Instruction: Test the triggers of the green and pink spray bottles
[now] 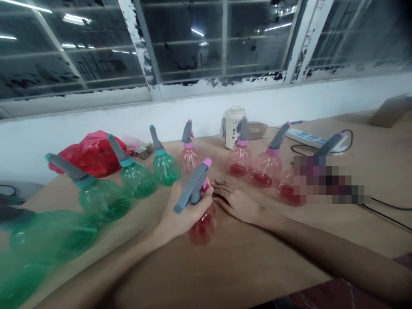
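Observation:
My left hand (175,216) is wrapped round the neck of a clear pink spray bottle (202,229) with red liquid in its base. The grey trigger head with a pink nozzle rises above my fingers, and the bottle stands near the middle of the table. My right hand (241,204) rests palm down on the tabletop just right of that bottle, fingers stretched out and holding nothing. Behind my left hand another pink spray bottle (189,156) is partly hidden.
Several green spray bottles (138,180) line the left side. Pink bottles with red liquid (265,167) stand at right. A red plastic bag (92,154), a printed cup (234,124) and a power strip (309,138) with black cables lie toward the wall. Windows rise behind.

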